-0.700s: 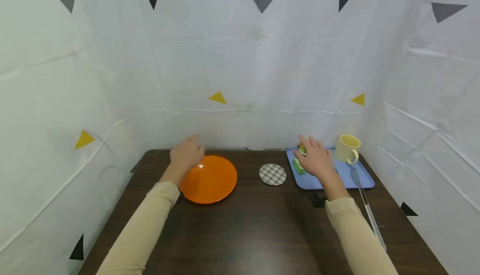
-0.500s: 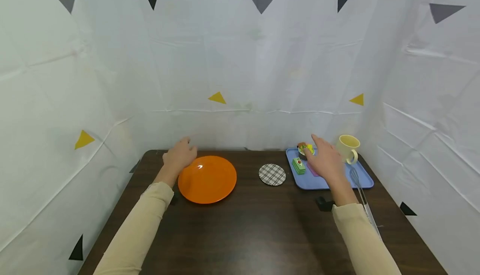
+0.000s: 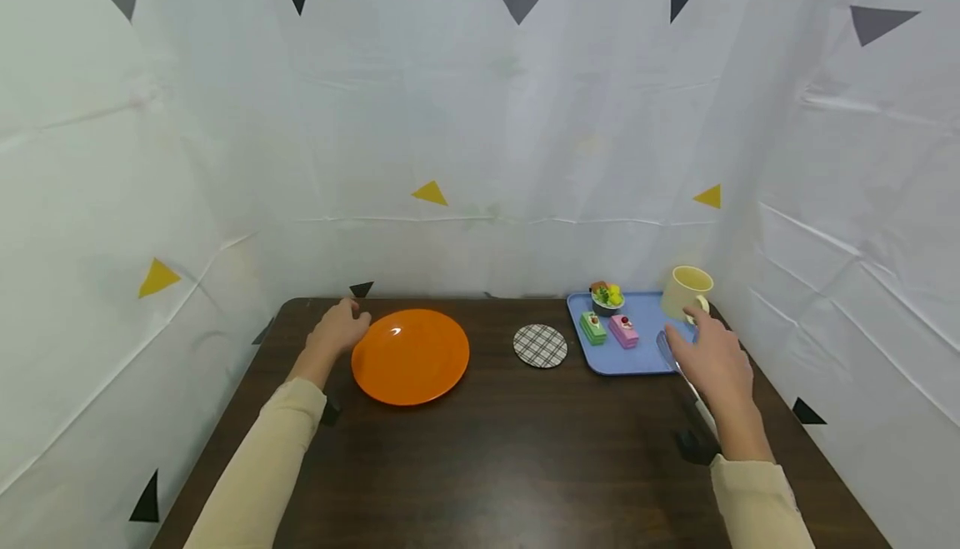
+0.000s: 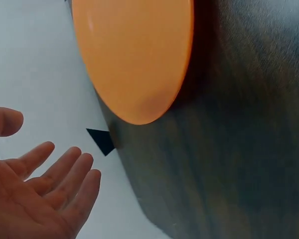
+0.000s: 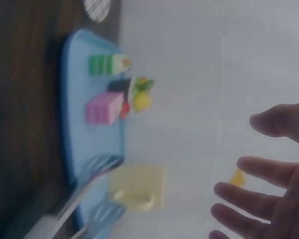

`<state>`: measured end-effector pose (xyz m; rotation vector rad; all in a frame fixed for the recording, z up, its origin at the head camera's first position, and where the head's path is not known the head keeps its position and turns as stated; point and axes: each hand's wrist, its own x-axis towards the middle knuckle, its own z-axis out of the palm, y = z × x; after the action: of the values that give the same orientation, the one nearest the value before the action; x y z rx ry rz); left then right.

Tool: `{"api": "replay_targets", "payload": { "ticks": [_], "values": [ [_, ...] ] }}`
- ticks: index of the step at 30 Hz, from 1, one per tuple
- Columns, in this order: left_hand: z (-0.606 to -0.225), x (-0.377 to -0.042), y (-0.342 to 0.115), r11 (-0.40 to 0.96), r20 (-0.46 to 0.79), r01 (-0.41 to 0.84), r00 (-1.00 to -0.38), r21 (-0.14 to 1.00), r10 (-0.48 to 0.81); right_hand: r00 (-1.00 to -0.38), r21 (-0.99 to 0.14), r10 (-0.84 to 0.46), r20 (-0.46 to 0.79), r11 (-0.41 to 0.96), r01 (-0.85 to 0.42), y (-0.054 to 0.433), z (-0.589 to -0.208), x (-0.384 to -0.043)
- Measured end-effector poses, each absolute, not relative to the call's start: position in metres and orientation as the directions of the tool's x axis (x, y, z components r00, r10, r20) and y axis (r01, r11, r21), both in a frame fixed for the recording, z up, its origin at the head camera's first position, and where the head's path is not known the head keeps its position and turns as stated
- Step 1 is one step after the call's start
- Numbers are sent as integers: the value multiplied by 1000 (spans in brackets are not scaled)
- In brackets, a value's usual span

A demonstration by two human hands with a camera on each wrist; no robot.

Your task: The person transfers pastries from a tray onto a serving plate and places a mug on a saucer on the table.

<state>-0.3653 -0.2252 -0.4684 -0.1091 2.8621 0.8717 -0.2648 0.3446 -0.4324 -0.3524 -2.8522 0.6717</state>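
My left hand (image 3: 339,328) hovers beside the left rim of an orange plate (image 3: 410,357), with nothing in its fingers. In the left wrist view its palm faces up and its fingers are loosely spread. My right hand (image 3: 716,361) hangs over the right part of a blue tray (image 3: 647,314), partly covering the whisk (image 3: 703,407); its fingers are spread and hold nothing. A yellow mug (image 3: 684,292) stands at the tray's back right corner. Green cake (image 3: 593,329), pink cake (image 3: 624,332) and a small dark bowl of food (image 3: 606,299) sit on the tray's left half.
A round plaid coaster (image 3: 540,346) lies between the plate and the tray on the dark wooden table (image 3: 487,466). White sheeting (image 3: 480,116) with dark and yellow triangles surrounds the table's back and sides.
My right hand has moved right and toward me, from above the tray's middle to over the whisk, uncovering the cakes and bowl. My left hand has drifted left, off the plate's edge.
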Motion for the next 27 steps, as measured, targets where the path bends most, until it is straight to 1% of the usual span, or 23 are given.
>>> {"api": "replay_targets", "payload": {
  "ticks": [3, 6, 12, 18, 22, 27],
  "values": [
    [-475, -366, -226, 810, -186, -118, -983, 574, -11, -952, -457, 289, 105, 864, 212, 362, -443, -252],
    [-482, -367, -227, 797, -205, -129, -979, 590, -6, -948, -450, 314, 53, 855, 258, 378, -454, -241],
    [-490, -370, -229, 804, -232, -159, -972, 574, -26, -939, -409, 332, -89, 847, 338, 408, -475, -227],
    [-500, -372, -235, 791, -249, -183, -968, 583, -41, -917, -411, 311, -249, 823, 391, 429, -491, -219],
    [-506, -371, -237, 781, -259, -201, -964, 592, -52, -909, -407, 298, -293, 821, 401, 433, -498, -215],
    [-518, -375, -241, 756, -285, -242, -955, 608, -77, -911, -409, 288, -295, 824, 393, 430, -506, -217]
  ]
}}
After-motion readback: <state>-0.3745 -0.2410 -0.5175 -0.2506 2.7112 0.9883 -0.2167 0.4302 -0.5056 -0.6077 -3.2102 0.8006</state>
